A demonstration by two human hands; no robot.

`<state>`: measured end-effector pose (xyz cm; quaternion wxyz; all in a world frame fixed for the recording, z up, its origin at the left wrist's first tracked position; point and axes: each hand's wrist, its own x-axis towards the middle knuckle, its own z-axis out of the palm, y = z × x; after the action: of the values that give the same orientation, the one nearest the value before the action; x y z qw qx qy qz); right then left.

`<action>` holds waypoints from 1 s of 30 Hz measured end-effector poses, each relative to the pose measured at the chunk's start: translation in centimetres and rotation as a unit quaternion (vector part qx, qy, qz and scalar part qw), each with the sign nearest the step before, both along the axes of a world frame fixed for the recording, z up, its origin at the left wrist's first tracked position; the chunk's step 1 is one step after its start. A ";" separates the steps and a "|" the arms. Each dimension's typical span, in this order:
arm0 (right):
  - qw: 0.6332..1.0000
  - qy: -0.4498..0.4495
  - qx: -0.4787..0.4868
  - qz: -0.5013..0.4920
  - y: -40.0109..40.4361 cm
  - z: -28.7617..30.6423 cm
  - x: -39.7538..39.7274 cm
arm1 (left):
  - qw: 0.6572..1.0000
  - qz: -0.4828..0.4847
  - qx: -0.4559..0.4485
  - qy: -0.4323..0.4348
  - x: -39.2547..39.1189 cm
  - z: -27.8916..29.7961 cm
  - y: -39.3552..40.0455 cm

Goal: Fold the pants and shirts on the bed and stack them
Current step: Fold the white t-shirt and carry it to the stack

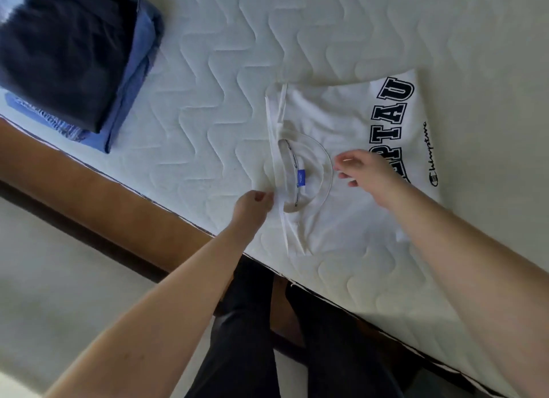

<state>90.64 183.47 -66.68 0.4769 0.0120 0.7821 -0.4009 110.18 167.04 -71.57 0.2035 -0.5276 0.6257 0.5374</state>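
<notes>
White printed cotton shirt (341, 124) is pinched at its collar edge by the left hand (252, 207); the right hand (365, 169), loosely curled, hovers empty. Folding it over seems next.

We see a white shirt (341, 148) lying flat on the bed (225, 70). The left hand (252, 204) pinches its edge beside the collar; the right hand (365, 169) hovers over the chest with loosely curled fingers. Folded dark clothes (68, 56) sit well apart.

Shirt and stack on the bed
The shirt (350, 160) lies on the bed (237, 56); the stack (74, 59) sits well apart to its left.
</notes>
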 end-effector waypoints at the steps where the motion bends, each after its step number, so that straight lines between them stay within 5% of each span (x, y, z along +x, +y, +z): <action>1: 0.999 0.030 -0.006 0.026 -1.2 -0.2 -0.9 | 1.000 0.012 0.002 -0.001 0.5 -0.1 0.6; 8: 0.956 0.206 -0.016 0.206 -7.8 -1.2 -5.7 | 0.998 0.042 0.030 -0.028 3.6 0.2 5.0; 17: 0.818 0.363 0.090 0.437 -14.8 -3.5 -8.8 | 0.998 -0.012 0.053 -0.028 4.9 -0.1 8.8; 21: 0.804 0.319 0.139 0.482 -16.1 -4.6 -9.2 | 0.996 -0.075 0.002 -0.056 4.3 -0.2 10.2; 30: 0.830 0.299 0.130 0.452 -16.5 -4.6 -10.0 | 0.997 0.063 0.045 -0.021 3.8 0.4 11.4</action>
<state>80.60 166.93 -71.30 0.3416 -0.4019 0.8494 -0.0188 113.95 178.45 -71.16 0.2058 -0.5678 0.5618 0.5653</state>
